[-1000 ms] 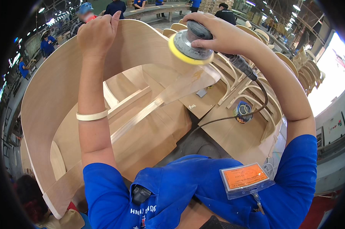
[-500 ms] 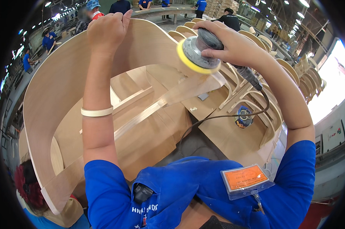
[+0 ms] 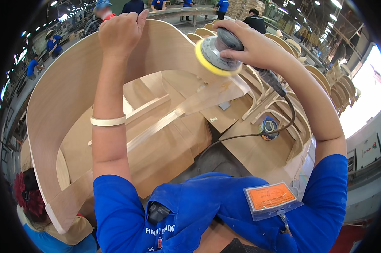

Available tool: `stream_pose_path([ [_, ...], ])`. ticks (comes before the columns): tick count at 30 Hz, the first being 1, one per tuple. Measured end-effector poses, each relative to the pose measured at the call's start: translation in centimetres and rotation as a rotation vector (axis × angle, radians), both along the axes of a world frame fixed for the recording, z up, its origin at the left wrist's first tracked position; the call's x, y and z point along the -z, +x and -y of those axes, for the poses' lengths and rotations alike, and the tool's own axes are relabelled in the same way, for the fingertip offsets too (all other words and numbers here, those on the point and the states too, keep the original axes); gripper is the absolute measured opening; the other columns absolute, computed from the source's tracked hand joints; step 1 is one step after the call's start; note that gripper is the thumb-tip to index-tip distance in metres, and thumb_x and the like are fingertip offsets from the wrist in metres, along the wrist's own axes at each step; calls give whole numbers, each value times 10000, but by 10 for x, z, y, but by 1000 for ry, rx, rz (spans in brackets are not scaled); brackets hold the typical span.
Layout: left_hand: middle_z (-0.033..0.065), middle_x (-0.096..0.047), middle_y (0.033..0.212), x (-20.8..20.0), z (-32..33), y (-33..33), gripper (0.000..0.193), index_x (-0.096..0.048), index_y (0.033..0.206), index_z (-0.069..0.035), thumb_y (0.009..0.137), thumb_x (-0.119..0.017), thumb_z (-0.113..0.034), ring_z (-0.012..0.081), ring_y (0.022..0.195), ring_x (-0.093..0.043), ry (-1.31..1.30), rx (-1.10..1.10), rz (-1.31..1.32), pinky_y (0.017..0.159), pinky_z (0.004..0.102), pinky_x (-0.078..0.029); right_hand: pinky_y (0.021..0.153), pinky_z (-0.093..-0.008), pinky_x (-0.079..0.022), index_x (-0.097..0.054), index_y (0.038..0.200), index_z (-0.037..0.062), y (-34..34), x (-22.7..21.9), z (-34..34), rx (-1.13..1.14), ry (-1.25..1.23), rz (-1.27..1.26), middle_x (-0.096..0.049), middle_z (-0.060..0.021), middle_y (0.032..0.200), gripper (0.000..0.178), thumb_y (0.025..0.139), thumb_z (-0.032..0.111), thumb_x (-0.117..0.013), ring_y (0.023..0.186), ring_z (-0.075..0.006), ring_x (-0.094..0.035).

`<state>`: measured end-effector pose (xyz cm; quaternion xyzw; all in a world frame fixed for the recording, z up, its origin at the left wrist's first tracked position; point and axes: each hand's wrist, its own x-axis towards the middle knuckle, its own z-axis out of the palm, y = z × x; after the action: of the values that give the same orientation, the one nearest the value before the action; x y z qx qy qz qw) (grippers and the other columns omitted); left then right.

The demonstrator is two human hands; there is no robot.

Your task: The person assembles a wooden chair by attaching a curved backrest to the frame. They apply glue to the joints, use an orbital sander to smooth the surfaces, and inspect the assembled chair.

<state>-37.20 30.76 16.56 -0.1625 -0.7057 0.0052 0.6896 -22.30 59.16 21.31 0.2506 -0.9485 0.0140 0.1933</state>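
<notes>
My left hand (image 3: 122,36) is closed over the top edge of a large curved plywood shell (image 3: 55,101), which bends round in front of me. Its fingertips are hidden behind the edge. My right hand (image 3: 254,46) wraps round the dark grip of an orbital sander (image 3: 219,52). The sander's yellow pad lies against or very close to the inner face at the shell's right side; contact cannot be made out. From the sander a cord (image 3: 289,111) hangs down and runs left toward my body.
Cardboard (image 3: 258,154) covers the work surface, with a blue roll-like item (image 3: 269,126) on it. Several curved wooden frames (image 3: 294,122) are stacked at the right. A person (image 3: 34,202) is close at the lower left; other people work by a long table (image 3: 186,16) farther back.
The sander has shifted very slightly left and up along the shell with my right hand. My left hand keeps its hold, with the shell nearly still.
</notes>
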Motion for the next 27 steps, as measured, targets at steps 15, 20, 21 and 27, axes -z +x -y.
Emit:
stream_pose_path([
  [15, 65, -573, 506, -1, -1, 1, 506, -581, 532, -109, 915, -511, -432, 259, 473, -557, 16, -10, 0, 472, 367, -432, 927, -416, -443, -436, 1303, 207, -6, 5, -9, -70, -41, -45, -533, -171, 1123, 578, 790, 298, -687, 1047, -353, -559],
  [20, 61, -564, 497, -2, 0, -1, 501, -578, 539, -111, 917, -510, -434, 253, 463, -552, 1, 27, -62, 475, 358, -436, 1008, -402, -394, -436, 1321, 163, -8, 3, -7, -24, -35, -5, -495, -144, 1294, 590, 789, 229, -683, 1194, -317, -490],
  [21, 65, -585, 521, -1, 0, -2, 495, -598, 565, -109, 922, -499, -438, 255, 483, -571, -2, 24, -41, 492, 362, -449, 1010, -402, -393, -437, 1319, 159, -10, 3, -5, -15, -45, -6, -494, -144, 1295, 588, 789, 229, -683, 1195, -318, -489],
  [27, 64, -567, 496, 0, 1, -5, 515, -577, 528, -111, 920, -503, -437, 250, 454, -550, 9, 2, -44, 471, 356, -436, 1015, -403, -385, -431, 1320, 139, -5, 2, -4, -12, -30, 32, -493, -153, 1295, 593, 793, 241, -684, 1191, -326, -488],
])
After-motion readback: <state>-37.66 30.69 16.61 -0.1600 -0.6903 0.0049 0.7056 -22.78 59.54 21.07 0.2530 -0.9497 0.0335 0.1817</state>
